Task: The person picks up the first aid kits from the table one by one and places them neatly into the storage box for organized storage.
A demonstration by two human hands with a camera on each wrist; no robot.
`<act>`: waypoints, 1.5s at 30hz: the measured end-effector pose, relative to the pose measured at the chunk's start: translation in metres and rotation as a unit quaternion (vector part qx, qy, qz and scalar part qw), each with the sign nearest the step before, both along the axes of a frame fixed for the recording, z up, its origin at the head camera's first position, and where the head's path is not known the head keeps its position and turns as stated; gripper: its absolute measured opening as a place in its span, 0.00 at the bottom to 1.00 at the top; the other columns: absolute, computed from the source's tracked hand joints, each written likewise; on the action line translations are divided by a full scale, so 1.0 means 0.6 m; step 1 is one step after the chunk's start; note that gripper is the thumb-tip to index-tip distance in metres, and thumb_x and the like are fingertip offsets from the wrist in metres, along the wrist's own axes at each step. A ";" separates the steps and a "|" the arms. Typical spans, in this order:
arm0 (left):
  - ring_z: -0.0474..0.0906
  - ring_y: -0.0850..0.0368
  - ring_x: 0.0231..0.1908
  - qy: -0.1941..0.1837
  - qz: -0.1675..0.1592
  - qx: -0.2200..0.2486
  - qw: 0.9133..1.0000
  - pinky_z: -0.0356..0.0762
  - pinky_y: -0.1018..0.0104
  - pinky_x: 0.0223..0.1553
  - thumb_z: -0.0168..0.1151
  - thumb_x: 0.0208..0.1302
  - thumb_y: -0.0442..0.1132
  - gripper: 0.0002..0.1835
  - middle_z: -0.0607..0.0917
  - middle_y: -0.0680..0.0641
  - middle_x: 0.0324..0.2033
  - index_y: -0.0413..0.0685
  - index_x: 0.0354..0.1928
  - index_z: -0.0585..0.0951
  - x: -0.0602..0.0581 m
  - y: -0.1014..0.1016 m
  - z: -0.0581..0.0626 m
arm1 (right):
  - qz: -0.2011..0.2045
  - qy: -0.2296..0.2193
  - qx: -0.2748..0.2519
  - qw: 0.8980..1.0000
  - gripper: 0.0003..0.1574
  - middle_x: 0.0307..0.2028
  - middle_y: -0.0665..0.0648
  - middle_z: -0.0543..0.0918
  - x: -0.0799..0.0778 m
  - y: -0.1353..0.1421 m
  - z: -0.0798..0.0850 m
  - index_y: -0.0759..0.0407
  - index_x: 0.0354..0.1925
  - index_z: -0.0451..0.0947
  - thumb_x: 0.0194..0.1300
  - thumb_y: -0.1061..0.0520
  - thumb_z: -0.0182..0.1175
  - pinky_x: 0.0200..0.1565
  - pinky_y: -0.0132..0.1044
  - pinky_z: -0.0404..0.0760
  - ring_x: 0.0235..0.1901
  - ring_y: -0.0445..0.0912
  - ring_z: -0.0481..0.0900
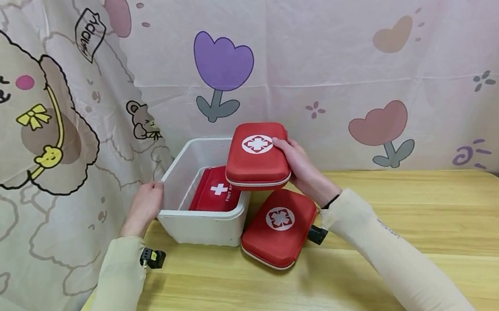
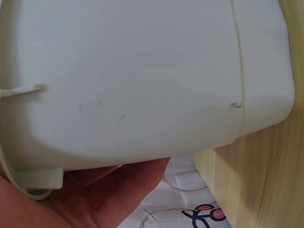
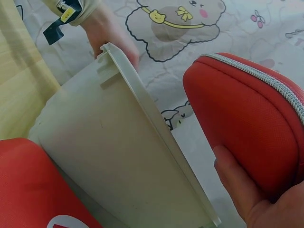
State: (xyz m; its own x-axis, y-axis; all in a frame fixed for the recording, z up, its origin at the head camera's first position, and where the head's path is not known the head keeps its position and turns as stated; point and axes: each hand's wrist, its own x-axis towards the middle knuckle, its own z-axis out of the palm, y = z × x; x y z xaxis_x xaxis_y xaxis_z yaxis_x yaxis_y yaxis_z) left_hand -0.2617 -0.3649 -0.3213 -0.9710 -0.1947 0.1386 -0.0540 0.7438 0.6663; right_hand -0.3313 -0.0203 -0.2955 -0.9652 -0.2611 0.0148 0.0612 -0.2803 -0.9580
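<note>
My left hand grips the left rim of a white plastic bin; in the left wrist view its fingers curl under the rim. With my right hand I hold a red zippered first aid case by its right side, thumb on top. This case hangs tilted over the bin's right rim, its white cross emblem facing up. Below it on the table lies a second red first aid case, close against the bin. Inside the bin is a red first aid pouch with a white cross, partly hidden by the held case.
The wooden table stretches to the right and front. A patterned cloth hangs close behind the bin and along its left side. Small black wrist cameras are strapped to both wrists, the right one beside the lower case.
</note>
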 end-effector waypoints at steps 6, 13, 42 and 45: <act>0.74 0.39 0.44 0.001 0.000 -0.004 1.000 0.71 0.51 0.44 0.27 0.77 0.47 0.31 0.77 0.30 0.48 0.27 0.53 0.74 -0.001 -0.001 0.001 | 0.004 0.000 0.007 1.000 0.35 0.55 0.59 0.77 -0.001 -0.004 -0.002 0.54 0.69 0.58 0.72 0.43 0.53 0.41 0.35 0.82 0.38 0.44 0.84; 0.74 0.39 0.44 0.007 -0.003 -0.010 1.000 0.71 0.49 0.44 0.27 0.78 0.47 0.31 0.77 0.30 0.47 0.28 0.50 0.76 -0.003 -0.001 0.000 | 0.002 -0.001 0.009 1.000 0.35 0.55 0.59 0.77 -0.003 -0.016 0.001 0.54 0.69 0.58 0.72 0.42 0.54 0.42 0.35 0.82 0.40 0.45 0.84; 0.74 0.40 0.43 0.011 0.000 -0.013 1.000 0.70 0.50 0.45 0.27 0.77 0.47 0.31 0.78 0.31 0.46 0.28 0.50 0.76 -0.003 0.000 0.000 | 0.017 0.002 0.009 1.000 0.34 0.55 0.60 0.78 -0.013 -0.073 0.004 0.57 0.68 0.59 0.72 0.44 0.54 0.42 0.36 0.82 0.41 0.47 0.83; 0.74 0.41 0.43 0.010 -0.001 -0.010 1.000 0.70 0.51 0.44 0.27 0.77 0.47 0.31 0.78 0.31 0.45 0.28 0.49 0.76 -0.003 0.000 -0.001 | 0.021 0.002 0.006 1.000 0.34 0.55 0.59 0.78 -0.014 -0.080 0.004 0.57 0.68 0.59 0.72 0.45 0.55 0.43 0.36 0.82 0.42 0.48 0.83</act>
